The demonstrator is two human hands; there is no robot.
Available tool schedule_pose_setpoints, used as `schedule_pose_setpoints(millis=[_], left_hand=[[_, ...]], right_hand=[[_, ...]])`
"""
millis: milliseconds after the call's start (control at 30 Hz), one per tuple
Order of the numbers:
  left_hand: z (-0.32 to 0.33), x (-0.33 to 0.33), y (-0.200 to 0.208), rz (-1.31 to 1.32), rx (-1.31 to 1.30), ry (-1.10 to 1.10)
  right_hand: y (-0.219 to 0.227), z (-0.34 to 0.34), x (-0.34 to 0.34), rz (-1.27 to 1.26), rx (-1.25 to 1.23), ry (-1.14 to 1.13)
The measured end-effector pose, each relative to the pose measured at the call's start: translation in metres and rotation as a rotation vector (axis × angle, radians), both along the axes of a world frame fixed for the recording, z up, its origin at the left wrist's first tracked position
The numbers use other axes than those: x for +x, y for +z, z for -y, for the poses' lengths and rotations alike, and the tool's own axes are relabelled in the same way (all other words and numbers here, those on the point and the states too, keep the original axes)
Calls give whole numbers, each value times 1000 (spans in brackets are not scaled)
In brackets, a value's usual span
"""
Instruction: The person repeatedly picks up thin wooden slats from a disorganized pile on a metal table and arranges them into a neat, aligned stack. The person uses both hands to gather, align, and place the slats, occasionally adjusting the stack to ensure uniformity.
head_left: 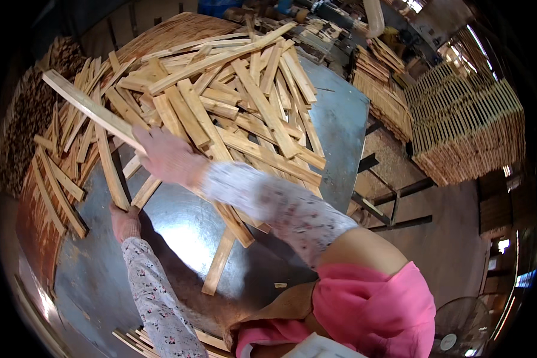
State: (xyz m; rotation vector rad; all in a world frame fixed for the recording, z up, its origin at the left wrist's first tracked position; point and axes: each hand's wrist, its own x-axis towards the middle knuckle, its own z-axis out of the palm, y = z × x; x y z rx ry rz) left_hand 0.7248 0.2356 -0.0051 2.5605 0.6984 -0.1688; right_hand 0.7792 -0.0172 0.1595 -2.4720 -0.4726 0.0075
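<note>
My right hand reaches across to the left and is closed round the near end of a long pale wooden slat. That slat points up to the far left, above the other pieces. Lower down, my left hand grips the near end of another slat, whose far part runs back toward the pile. Both hands have knit cuffs at the wrists and patterned sleeves on the forearms. Just beyond them a large jumbled pile of wooden slats covers much of the metal table.
Rust-brown boards edge the table's left side, with several loose slats on them. More slats lie by my left forearm. Stacked wood stands at the far left and at the right. A fan is at the lower right.
</note>
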Motion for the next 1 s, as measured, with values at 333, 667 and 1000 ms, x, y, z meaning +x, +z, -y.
schedule_pose_setpoints(millis=[333,667,1000], left_hand=[[-17,26,10,162,-203,-75],[-52,8,46,295,-1271,93],[25,-187,82,352,-1330,404]], right_hand=[[-95,-2,79,-31,-253,-279],[-142,21,-29,175,-165,259],[-86,-107,183,-728,639,-147]])
